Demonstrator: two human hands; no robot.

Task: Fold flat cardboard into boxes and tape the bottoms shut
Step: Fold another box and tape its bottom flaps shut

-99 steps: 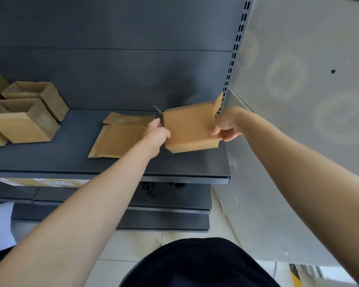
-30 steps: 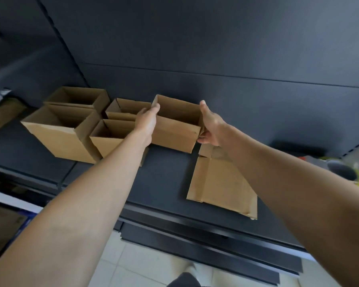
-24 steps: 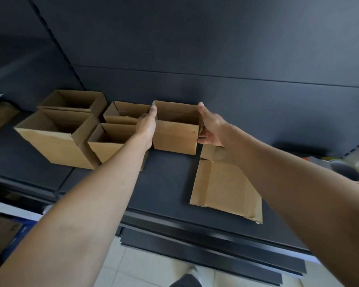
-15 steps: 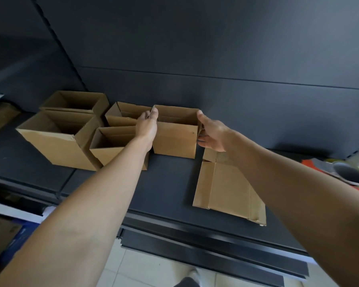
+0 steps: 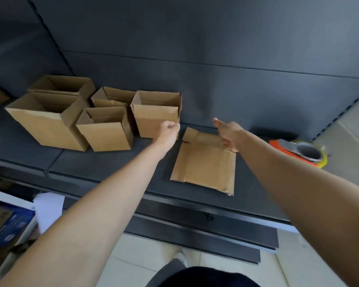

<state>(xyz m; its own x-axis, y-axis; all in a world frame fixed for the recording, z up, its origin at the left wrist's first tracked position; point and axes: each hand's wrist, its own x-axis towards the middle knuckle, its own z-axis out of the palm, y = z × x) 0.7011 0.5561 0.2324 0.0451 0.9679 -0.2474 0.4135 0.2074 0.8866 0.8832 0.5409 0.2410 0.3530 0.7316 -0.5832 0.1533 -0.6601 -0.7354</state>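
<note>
An upright open-topped cardboard box (image 5: 157, 113) stands on the dark shelf (image 5: 104, 164), rightmost in a group of several folded boxes (image 5: 106, 129). My left hand (image 5: 168, 132) hovers just in front of its lower right corner, fingers curled and holding nothing. My right hand (image 5: 228, 132) is spread open above the far end of a stack of flat cardboard (image 5: 204, 162) lying on the shelf to the right of the boxes. A tape dispenser (image 5: 303, 151) with an orange body lies at the shelf's right end.
A dark back panel (image 5: 195, 48) rises behind the shelf. A larger box (image 5: 44, 119) stands at the left of the group. Lower shelves (image 5: 195, 230) and a tiled floor lie below. White paper (image 5: 48, 206) and a blue package (image 5: 10, 226) sit at the lower left.
Both hands have let go of the box, which now stands on the shelf beside the others. The hands have pulled back and toward the right, over the flat cardboard.
</note>
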